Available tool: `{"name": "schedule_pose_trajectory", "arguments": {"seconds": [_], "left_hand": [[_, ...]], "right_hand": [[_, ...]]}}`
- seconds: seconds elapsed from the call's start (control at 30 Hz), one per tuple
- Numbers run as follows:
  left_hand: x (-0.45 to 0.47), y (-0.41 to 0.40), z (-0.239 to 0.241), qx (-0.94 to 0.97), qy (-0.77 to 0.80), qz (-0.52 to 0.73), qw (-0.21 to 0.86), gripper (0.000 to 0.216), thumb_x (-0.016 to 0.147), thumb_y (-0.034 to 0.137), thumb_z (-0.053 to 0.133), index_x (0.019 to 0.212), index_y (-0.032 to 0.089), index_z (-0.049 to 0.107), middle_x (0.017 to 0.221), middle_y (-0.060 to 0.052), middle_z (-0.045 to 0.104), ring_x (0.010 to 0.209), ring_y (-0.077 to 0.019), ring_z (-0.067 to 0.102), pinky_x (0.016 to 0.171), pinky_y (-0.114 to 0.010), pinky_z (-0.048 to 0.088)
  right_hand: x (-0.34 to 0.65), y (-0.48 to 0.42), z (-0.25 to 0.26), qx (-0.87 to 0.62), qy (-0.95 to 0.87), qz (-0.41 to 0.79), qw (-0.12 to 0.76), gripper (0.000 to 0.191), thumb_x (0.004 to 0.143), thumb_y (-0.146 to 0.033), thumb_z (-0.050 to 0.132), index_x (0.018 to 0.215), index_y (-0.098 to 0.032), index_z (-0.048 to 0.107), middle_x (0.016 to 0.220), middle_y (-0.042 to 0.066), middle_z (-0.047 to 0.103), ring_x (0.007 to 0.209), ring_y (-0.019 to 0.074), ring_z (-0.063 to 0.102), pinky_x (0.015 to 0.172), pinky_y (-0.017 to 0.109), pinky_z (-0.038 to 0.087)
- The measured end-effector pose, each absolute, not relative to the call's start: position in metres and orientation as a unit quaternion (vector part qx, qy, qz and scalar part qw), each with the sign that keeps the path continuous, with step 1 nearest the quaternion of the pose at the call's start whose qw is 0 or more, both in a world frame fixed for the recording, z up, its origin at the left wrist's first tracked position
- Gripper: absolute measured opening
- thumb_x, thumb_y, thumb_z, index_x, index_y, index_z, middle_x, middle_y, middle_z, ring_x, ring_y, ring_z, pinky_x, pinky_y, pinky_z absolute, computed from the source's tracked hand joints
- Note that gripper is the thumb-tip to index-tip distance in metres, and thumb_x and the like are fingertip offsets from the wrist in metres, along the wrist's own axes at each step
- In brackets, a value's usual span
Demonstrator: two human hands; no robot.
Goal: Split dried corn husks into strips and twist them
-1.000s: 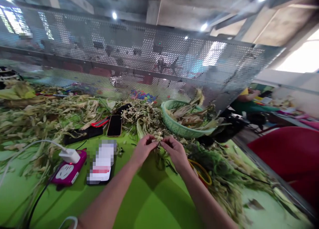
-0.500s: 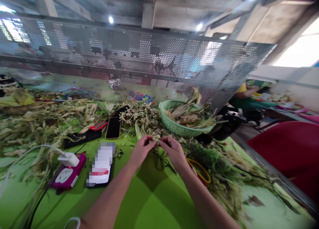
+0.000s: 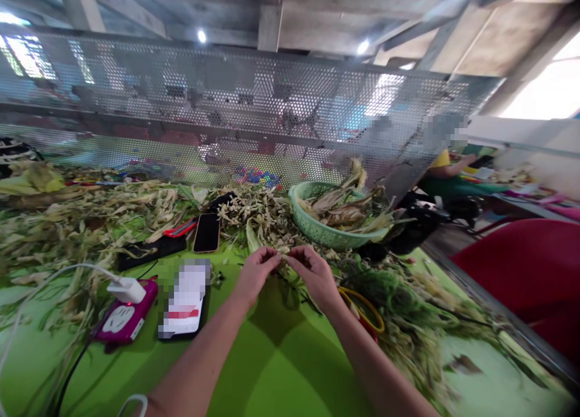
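Above the green tabletop [image 3: 276, 374], my left hand [image 3: 254, 277] and my right hand [image 3: 318, 276] meet fingertip to fingertip. Both pinch one small pale corn husk piece [image 3: 284, 252] between thumb and fingers; its exact shape is partly hidden by them. Dark thin strands [image 3: 290, 290] hang or lie just below the fingers. Right beyond my hands is a heap of small dried husk pieces [image 3: 258, 208]. A light green plastic basket [image 3: 333, 238] holding long dry corn husks [image 3: 342, 210] stands behind my right hand.
To the left lie a lit phone [image 3: 185, 299], a purple power strip [image 3: 124, 317] with a white plug and cables, a dark phone [image 3: 206, 232] and a red cutter [image 3: 181, 228]. Green fibres [image 3: 389, 293] and a yellow ring [image 3: 369, 308] lie right. A perforated metal screen [image 3: 217, 103] closes the back.
My hands stay together with the husk piece between them; the fingers have shifted only slightly. At the far right, the person behind the screen's end leans further into view.
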State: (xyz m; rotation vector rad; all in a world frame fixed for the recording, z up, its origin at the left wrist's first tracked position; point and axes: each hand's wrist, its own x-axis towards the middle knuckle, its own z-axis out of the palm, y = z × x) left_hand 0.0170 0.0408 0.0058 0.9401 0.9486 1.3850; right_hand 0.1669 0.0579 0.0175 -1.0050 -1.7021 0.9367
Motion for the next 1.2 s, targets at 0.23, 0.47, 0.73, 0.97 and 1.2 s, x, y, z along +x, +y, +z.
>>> {"name": "schedule_pose_trajectory", "arguments": {"seconds": [0.23, 0.47, 0.73, 0.97, 1.2], "left_hand": [[0.015, 0.041, 0.004, 0.368, 0.379, 0.586, 0.614, 0.03, 0.059, 0.033, 0.078, 0.078, 0.015, 0.063, 0.071, 0.001, 0.058, 0.065, -0.01, 0.051, 0.065, -0.023, 0.038], [0.015, 0.036, 0.007, 0.34, 0.371, 0.559, 0.659, 0.027, 0.065, 0.036, 0.074, 0.079, 0.017, 0.062, 0.066, 0.003, 0.057, 0.06, -0.0092, 0.049, 0.06, -0.023, 0.036], [0.015, 0.038, 0.009, 0.382, 0.39, 0.582, 0.603, 0.031, 0.062, 0.036, 0.076, 0.082, 0.016, 0.062, 0.073, 0.001, 0.06, 0.065, -0.0103, 0.052, 0.064, -0.023, 0.042], [0.009, 0.041, 0.011, 0.33, 0.403, 0.625, 0.581, 0.033, 0.063, 0.033, 0.075, 0.087, 0.018, 0.058, 0.08, 0.0, 0.062, 0.072, -0.0157, 0.061, 0.063, -0.027, 0.046], [0.007, 0.043, 0.008, 0.376, 0.413, 0.603, 0.569, 0.031, 0.067, 0.037, 0.072, 0.087, 0.015, 0.064, 0.082, -0.002, 0.064, 0.072, -0.0139, 0.059, 0.066, -0.027, 0.045]], "right_hand": [[0.169, 0.064, 0.012, -0.407, -0.683, 0.408, 0.449, 0.02, 0.079, -0.038, 0.062, 0.08, -0.018, 0.06, 0.07, 0.0, 0.056, 0.067, 0.0145, 0.049, 0.062, 0.025, 0.041], [0.169, 0.064, 0.013, -0.407, -0.629, 0.471, 0.465, 0.024, 0.076, -0.04, 0.065, 0.08, -0.018, 0.06, 0.072, -0.001, 0.057, 0.068, 0.0136, 0.051, 0.063, 0.025, 0.04], [0.168, 0.062, 0.017, -0.408, -0.603, 0.486, 0.484, 0.028, 0.077, -0.043, 0.063, 0.09, -0.018, 0.062, 0.081, 0.001, 0.061, 0.073, 0.0143, 0.054, 0.066, 0.025, 0.042], [0.164, 0.061, 0.012, -0.403, -0.655, 0.485, 0.417, 0.022, 0.072, -0.037, 0.068, 0.072, -0.017, 0.059, 0.065, -0.003, 0.053, 0.061, 0.0125, 0.048, 0.058, 0.024, 0.037], [0.165, 0.063, 0.008, -0.413, -0.71, 0.41, 0.397, 0.013, 0.078, -0.031, 0.058, 0.076, -0.018, 0.056, 0.067, -0.003, 0.052, 0.064, 0.0139, 0.047, 0.061, 0.025, 0.037]]}}
